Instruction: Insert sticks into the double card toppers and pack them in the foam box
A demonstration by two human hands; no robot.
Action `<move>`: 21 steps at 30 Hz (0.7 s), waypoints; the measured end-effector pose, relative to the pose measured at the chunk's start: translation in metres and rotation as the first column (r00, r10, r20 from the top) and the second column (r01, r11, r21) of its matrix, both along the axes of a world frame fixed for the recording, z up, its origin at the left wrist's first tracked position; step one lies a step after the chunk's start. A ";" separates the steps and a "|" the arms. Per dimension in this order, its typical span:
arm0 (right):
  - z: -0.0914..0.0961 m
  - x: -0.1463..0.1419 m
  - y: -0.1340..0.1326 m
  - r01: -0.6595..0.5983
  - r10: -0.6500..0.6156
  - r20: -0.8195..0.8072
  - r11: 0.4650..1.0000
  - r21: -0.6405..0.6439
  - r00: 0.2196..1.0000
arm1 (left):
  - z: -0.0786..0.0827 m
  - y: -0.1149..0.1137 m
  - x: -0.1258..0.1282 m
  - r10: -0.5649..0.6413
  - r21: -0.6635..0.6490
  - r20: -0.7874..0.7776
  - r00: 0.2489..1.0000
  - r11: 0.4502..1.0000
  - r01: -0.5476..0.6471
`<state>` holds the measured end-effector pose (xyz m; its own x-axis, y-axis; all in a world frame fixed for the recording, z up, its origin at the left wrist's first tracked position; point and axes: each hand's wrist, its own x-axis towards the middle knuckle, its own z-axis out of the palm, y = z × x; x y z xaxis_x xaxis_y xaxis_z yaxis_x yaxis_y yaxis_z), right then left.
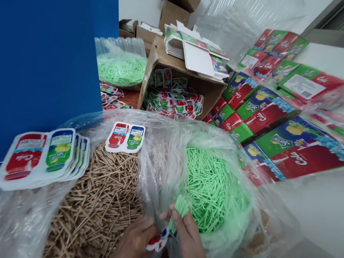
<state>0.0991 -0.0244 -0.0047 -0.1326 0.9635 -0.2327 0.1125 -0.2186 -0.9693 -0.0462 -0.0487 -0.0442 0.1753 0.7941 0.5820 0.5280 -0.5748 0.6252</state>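
My right hand (190, 238) is closed round a small bundle of green sticks (181, 207), at the near edge of a clear plastic bag full of loose green sticks (207, 183). Close beside it, my left hand (138, 240) is curled on a red, white and blue printed packet (158, 241), partly hidden by the fingers. Under and left of that hand lies a mass of brown sticks (96, 207) in another clear bag. One Cola and Sprite twin packet (125, 138) rests on the brown sticks. A fanned stack of the same packets (43, 157) lies to the left.
A tall blue panel (40, 54) stands on the left. Behind the bags, a cardboard box (155, 60) on its side holds many printed packets. Cola and Sprite cartons (301, 149) are stacked at the right. Another bag of green sticks (121, 70) sits further back.
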 end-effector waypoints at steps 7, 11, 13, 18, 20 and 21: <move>0.000 -0.008 -0.008 0.113 -0.111 -0.041 0.993 0.041 0.993 | 0.007 0.004 -0.003 0.296 -0.806 0.272 0.915 0.589 0.049; 0.002 -0.006 -0.010 0.010 -0.005 -0.054 0.997 0.078 0.999 | 0.011 0.004 -0.009 0.386 -0.903 0.370 0.845 0.361 0.231; 0.003 -0.004 -0.013 -0.086 0.093 -0.093 0.993 0.081 0.991 | 0.015 0.004 -0.015 0.339 -0.870 0.418 0.843 0.418 0.263; -0.001 -0.008 -0.022 0.098 -0.054 -0.281 0.985 0.145 0.958 | 0.028 0.007 -0.033 0.171 -0.742 0.472 0.865 0.607 0.285; -0.003 -0.007 -0.023 0.074 -0.039 -0.161 0.973 0.219 0.986 | 0.032 0.009 -0.039 0.124 -0.713 0.430 0.894 0.654 0.253; -0.003 -0.006 -0.023 0.028 -0.007 -0.087 0.969 0.245 0.996 | 0.033 0.010 -0.042 0.110 -0.706 0.406 0.907 0.668 0.235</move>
